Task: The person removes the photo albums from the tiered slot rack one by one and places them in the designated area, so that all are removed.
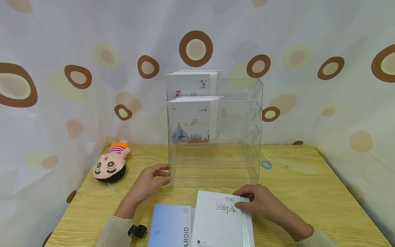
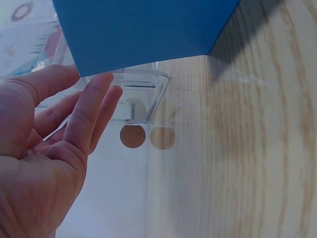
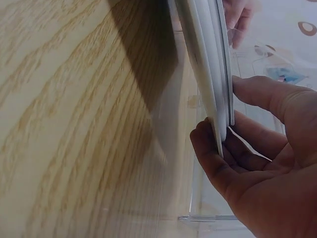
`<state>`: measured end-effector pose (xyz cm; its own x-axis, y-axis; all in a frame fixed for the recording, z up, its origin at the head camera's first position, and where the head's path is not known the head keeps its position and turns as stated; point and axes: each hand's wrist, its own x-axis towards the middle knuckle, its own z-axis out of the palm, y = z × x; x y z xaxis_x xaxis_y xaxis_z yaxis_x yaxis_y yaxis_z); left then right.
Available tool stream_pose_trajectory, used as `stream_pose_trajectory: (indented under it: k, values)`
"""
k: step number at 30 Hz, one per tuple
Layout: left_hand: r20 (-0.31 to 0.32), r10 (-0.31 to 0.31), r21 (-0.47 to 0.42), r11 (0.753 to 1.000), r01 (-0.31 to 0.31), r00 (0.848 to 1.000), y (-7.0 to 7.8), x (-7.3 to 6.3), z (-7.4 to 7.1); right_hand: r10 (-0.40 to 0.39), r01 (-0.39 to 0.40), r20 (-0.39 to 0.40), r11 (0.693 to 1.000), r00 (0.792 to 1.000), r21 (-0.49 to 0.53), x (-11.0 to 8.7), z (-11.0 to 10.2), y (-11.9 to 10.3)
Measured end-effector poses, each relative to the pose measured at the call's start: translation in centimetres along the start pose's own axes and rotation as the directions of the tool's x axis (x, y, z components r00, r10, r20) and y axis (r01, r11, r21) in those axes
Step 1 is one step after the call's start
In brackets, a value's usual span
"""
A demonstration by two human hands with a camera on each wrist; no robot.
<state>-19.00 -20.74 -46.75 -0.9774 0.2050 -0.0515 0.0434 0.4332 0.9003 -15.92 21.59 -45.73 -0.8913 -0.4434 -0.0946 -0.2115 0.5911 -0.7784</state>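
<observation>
White card covers a book (image 1: 213,226) in front of the clear plastic rack (image 1: 213,168), below its lower right part. The right hand (image 1: 262,204) grips the book by its far right corner, thumb on the cover and fingers behind; the right-wrist view shows this pinch along the edge. Just beside it, before the rack's lower left part, is a blue book (image 1: 170,223). The left hand (image 1: 148,185) is at the rack's lower left edge, its fingers extended and closed round nothing; whether it steadies the rack cannot be told.

Work appears part-way along. Two pale illustrated books, an upper one (image 1: 188,84) and a lower one (image 1: 191,118), already stand at the left of the rack, in its upper tiers. By this reading, the white and blue books, both outside the rack, are left to shelve.

Left of the rack a plush doll (image 1: 109,163) lies on the counter (image 1: 308,199); right of it are a blue ring (image 1: 266,164) and a translucent strip (image 1: 293,166). Behind the rack hangs a patterned sheet (image 1: 92,37).
</observation>
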Motion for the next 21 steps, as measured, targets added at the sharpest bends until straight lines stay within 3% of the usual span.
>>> stream_pose_trajectory:
  k: [9,21]
  values:
    - [0.009,0.017,-0.008,1.000,-0.017,1.000,0.2,0.2,0.0,0.028,-0.029,0.024,1.000,0.999,0.012,0.4,0.0,0.5]
    - [-0.011,-0.012,0.005,1.000,0.012,1.000,0.0,0.1,0.1,0.042,-0.044,0.040,0.997,0.998,0.058,0.4,0.1,1.2]
